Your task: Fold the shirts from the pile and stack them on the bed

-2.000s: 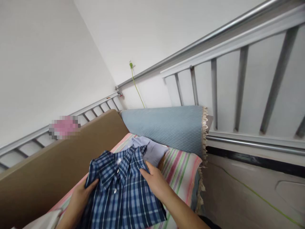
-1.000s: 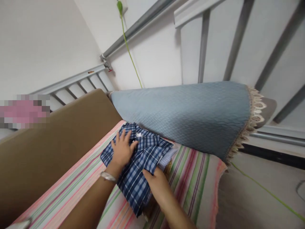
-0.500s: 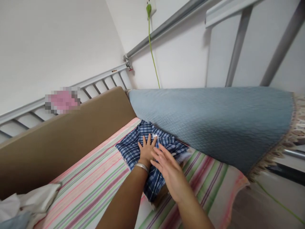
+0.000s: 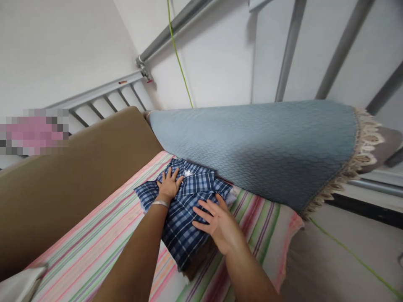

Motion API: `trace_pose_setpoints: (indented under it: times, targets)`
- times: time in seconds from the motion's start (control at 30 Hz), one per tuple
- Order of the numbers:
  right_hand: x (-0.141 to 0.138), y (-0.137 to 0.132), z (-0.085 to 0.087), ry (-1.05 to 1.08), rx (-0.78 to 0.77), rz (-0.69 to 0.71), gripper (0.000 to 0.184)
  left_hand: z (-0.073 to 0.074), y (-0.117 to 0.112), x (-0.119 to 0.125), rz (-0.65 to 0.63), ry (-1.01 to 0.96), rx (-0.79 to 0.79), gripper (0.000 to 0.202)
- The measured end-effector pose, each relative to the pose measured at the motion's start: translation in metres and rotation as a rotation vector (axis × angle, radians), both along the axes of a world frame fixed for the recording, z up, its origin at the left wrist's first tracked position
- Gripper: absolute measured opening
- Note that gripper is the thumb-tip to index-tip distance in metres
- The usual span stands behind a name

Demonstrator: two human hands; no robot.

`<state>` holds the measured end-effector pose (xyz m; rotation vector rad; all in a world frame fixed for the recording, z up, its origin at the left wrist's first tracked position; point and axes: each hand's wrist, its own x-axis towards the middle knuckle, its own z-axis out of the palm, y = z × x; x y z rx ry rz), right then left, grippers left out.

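A blue plaid shirt [image 4: 192, 205] lies spread on a striped sheet [image 4: 103, 235], with a small white star-shaped mark near its upper part. My left hand [image 4: 170, 184], a silver bracelet at its wrist, rests flat on the upper left of the shirt with its fingers spread. Over the shirt's right side is my right hand [image 4: 217, 222], palm turned partly up and fingers apart; whether it touches the cloth I cannot tell. Something brown shows beneath the shirt's lower edge. Neither hand grips anything.
A brown padded sofa back [image 4: 78, 172] runs along the left. Behind the shirt rises a light blue quilted cover [image 4: 258, 147] with a lace edge. White cloth [image 4: 22, 285] lies at lower left. A green cord [image 4: 179, 58] hangs by the wall's radiator pipe.
My left hand has slid to the left over the shirt. My right hand has moved away from it, turning its palm upward. The camera view has shifted rightward.
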<state>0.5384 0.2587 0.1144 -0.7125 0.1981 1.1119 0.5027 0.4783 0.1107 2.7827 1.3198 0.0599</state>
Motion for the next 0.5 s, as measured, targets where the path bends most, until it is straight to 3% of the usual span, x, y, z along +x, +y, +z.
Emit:
trace_pose_setpoints:
  times: [0.13,0.23,0.37,0.5]
  targets:
    - [0.002,0.000,0.000,0.031,0.003,-0.025,0.067,0.022,-0.020,-0.008,0.002,-0.052,0.020,0.058]
    - [0.003,-0.001,-0.001,0.024,0.024,-0.062,0.061,0.036,-0.068,-0.032,-0.035,-0.160,0.163,0.057]
    - [0.005,-0.001,-0.005,0.015,0.046,-0.112,0.045,0.018,-0.141,-0.066,-0.139,-0.109,0.107,0.059]
    - [0.006,-0.001,-0.004,-0.068,0.028,-0.222,0.035,0.001,-0.170,-0.083,-0.168,-0.083,0.007,0.063]
